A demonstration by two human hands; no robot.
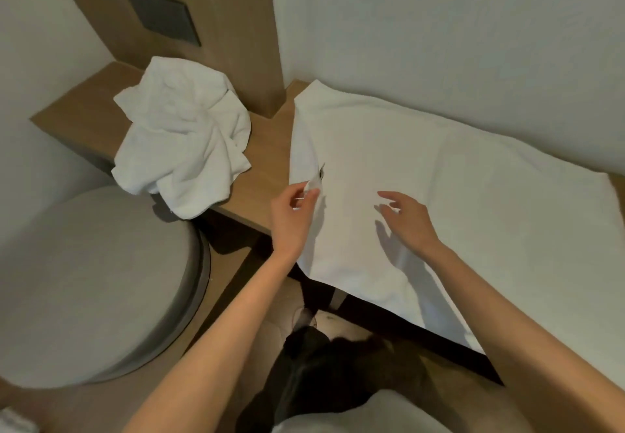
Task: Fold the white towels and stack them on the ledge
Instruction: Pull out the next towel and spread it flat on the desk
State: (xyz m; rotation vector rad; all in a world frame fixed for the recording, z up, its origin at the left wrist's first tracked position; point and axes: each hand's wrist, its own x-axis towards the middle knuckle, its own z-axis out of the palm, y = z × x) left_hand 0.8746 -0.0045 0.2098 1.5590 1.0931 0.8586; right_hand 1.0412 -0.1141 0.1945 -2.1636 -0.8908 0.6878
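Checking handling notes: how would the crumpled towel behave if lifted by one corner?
Likely floppy: the crumpled towel lies in soft folds. It would probably unfurl and hang, since part already droops over the ledge edge.

A rounded grey toilet lid (91, 283) sits closed at my lower left, over a wood-toned floor (135, 409). A dark rectangular plate (161, 14) is set in the wooden wall panel (230, 20), with white wall (439, 26) to its right. Below, my dark trousers (321, 375) and one pale shoe (302, 317) show.
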